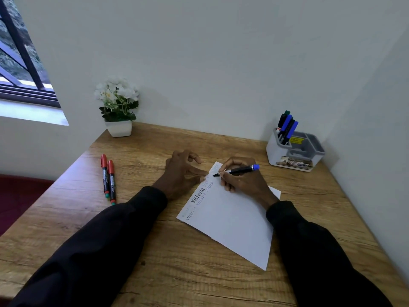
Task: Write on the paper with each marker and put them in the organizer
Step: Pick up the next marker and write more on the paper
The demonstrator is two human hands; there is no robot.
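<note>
Bare desk [168, 258] wood at far middle, near middle between the sleeves [110, 240], and between paper [234, 220] and organizer [294, 156]. Across the centre: left hand [181, 173] pressing the paper's far end, right hand [241, 180] gripping a blue marker [240, 170]. At left, two red markers [108, 178] side by side; far left, flower pot [119, 128]. Organizer tucked into far right wall corner [342, 118], upright markers [287, 127] jutting above it.

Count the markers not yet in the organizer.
3. The far red marker and the near red marker lie side by side on the table, left of the paper; the blue marker is in the right hand. The sleeves may hide others.
</note>
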